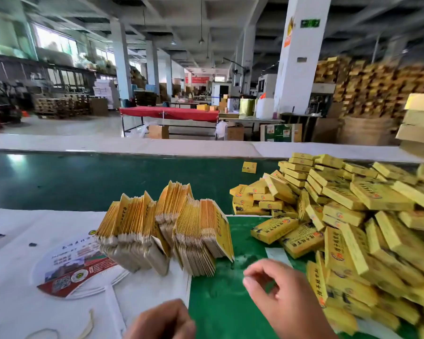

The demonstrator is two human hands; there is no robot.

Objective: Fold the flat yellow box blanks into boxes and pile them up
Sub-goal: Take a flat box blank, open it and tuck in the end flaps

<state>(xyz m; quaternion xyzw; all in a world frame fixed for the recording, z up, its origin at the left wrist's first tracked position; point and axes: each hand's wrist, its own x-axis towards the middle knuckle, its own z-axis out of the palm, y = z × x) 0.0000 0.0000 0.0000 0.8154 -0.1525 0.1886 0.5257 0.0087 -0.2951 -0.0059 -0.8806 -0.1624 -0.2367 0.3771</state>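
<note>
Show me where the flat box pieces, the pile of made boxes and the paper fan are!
flat box blanks (167,223), head view, yellow top edges of the standing stack
folded boxes (353,216), head view, middle of the pile
paper fan (76,270), head view, printed face

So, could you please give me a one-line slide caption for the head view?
Empty hands, left and right, between upright flat blanks and a pile of folded yellow boxes.

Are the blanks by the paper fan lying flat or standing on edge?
Standing on edge: the blanks sit packed in rows, leaning slightly, top edges fanned upward.
</note>
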